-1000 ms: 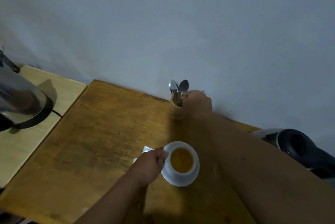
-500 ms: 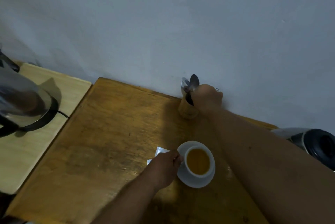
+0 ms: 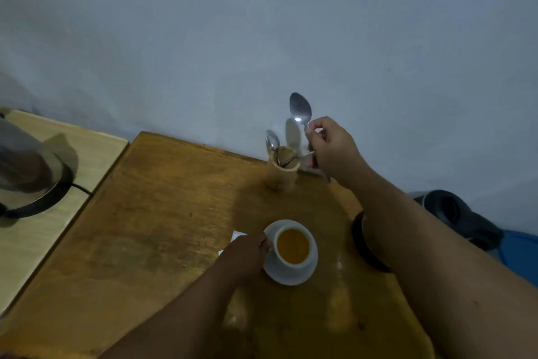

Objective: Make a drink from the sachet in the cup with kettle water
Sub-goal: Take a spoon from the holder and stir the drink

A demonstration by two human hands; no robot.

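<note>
The right hand [image 3: 332, 149] is raised beside the wooden holder [image 3: 283, 173], and its fingers [image 3: 316, 128] are curled around the handle of a metal spoon [image 3: 300, 108], whose bowl points up in front of the grey wall [image 3: 262, 24]. The handle's lower end sticks out under the hand, clear of the holder. One more spoon [image 3: 272, 140] stands inside the holder, with a pale blurred thing next to it that I cannot identify. The left hand [image 3: 243, 254] is low on the wooden worktop [image 3: 145, 227]; its fingers grasp the cup [image 3: 294, 248] at the left side, probably at the handle, which is hidden. The cup stands on a white saucer [image 3: 291, 275] near the middle of the worktop and holds an orange-brown drink. The white sachet [image 3: 237, 235] lies flat on the worktop just behind the left hand, mostly covered by it. The steel kettle [image 3: 26, 166] sits on its dark base on a paler surface at the far left, well apart from the cup. A dark round object [image 3: 365, 239] is partly hidden under the right forearm.
</note>
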